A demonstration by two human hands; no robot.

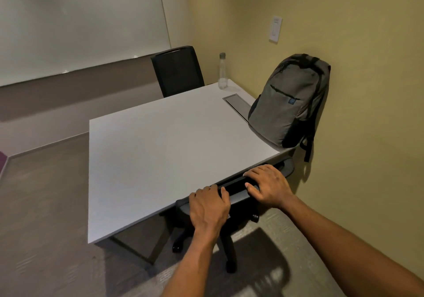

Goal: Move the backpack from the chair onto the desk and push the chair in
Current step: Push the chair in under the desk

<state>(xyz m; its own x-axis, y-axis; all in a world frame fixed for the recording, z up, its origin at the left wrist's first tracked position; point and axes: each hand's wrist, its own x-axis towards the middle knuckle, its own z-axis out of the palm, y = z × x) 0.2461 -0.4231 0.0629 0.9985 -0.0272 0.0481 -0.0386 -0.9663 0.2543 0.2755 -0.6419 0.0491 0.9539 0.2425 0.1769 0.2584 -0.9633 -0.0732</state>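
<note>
A grey backpack (288, 99) stands upright on the right side of the white desk (160, 159), leaning against the yellow wall, one strap hanging over the desk's edge. A black office chair (236, 187) is tucked under the desk's near edge; only the top of its backrest and its wheeled base show. My left hand (210, 207) rests on the left part of the backrest top, fingers curled over it. My right hand (268, 185) lies on the right part of the same backrest, fingers spread over it.
A second black chair (177, 70) stands at the desk's far side. A clear water bottle (222, 71) stands at the far right corner, beside a cable hatch (237, 102) in the desktop. A whiteboard (80, 21) covers the far wall. Carpeted floor lies left.
</note>
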